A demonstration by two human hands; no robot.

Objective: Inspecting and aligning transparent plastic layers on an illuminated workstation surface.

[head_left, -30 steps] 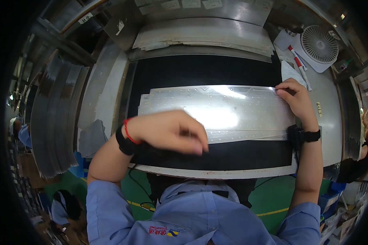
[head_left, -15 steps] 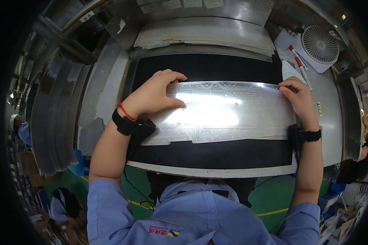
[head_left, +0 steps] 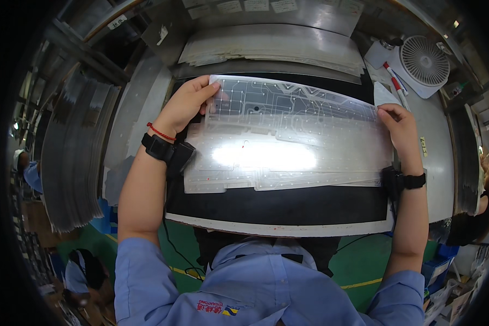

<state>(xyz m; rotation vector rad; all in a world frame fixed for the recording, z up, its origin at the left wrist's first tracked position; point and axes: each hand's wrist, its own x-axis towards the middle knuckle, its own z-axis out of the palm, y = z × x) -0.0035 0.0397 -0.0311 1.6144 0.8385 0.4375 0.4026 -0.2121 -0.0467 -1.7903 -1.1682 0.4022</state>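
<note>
My left hand (head_left: 186,104) pinches the far left corner of a clear plastic sheet (head_left: 288,100) printed with fine pale circuit lines and dots. At the sheet's right end, my right hand (head_left: 397,120) has thumb and fingers closed on the far corner. The sheet slants, its left end farther from me than its right. Beneath it lie more clear circuit sheets (head_left: 239,176), slightly fanned, with a bright glare across them. Whether the right hand also grips any of those lower sheets is hidden. Under everything is a black mat (head_left: 288,206).
A stack of pale sheets (head_left: 277,43) stands behind the mat. Tall grey stacks (head_left: 76,157) rise at the left. On the right are a white fan (head_left: 425,62), red-capped markers (head_left: 398,84) and a small bottle (head_left: 379,52). Other people are at both sides.
My left hand has moved away from me and a little left, closing on the top sheet's corner and lifting that end off the sheets below. My right hand has barely moved.
</note>
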